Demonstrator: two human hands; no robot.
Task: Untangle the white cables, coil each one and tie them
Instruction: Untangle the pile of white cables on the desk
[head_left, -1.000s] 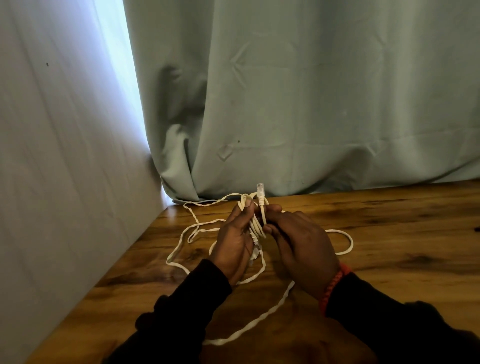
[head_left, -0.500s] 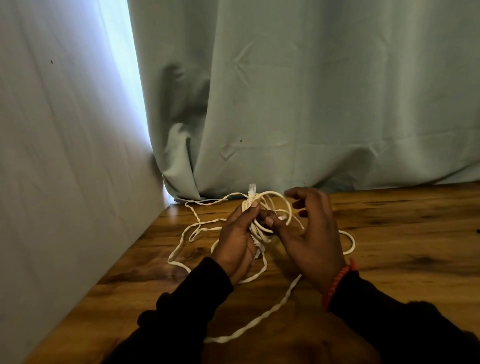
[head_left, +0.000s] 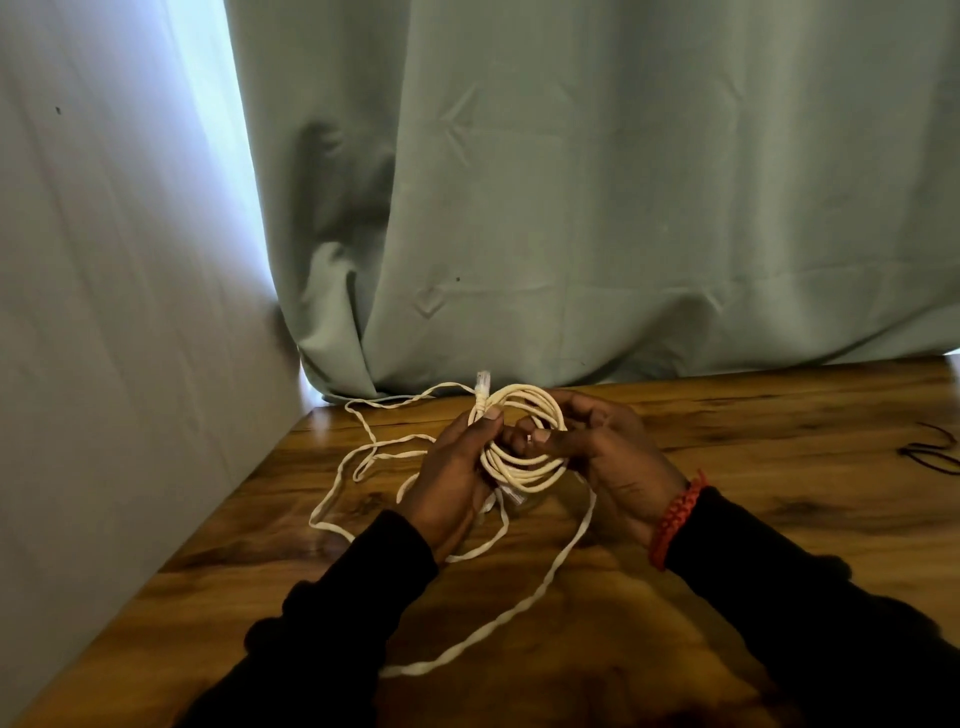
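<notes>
While both hands pinch the small round coil of smooth white cable (head_left: 524, 447) at frame centre, the left hand (head_left: 457, 480) clamping its side and the right hand (head_left: 608, 457) closed on the opposite loops, slack could spring the stiff turns apart. A flat twisted white cable (head_left: 519, 613) trails loose across the glossy wooden table (head_left: 727, 597), likely to snag.

Tabletop (head_left: 727, 441): wood, dark-grained. Coil (head_left: 524, 441): white cable, several loops, gripped between left hand (head_left: 457, 478) and right hand (head_left: 613, 457); plug (head_left: 483, 382) stands above the left thumb. Loose cable (head_left: 498, 621): twisted white strands trailing over the tabletop. Bracelet (head_left: 675, 519): red, right wrist. Curtain (head_left: 623, 182): grey-green, behind. Dark cord (head_left: 930, 452): far right.
</notes>
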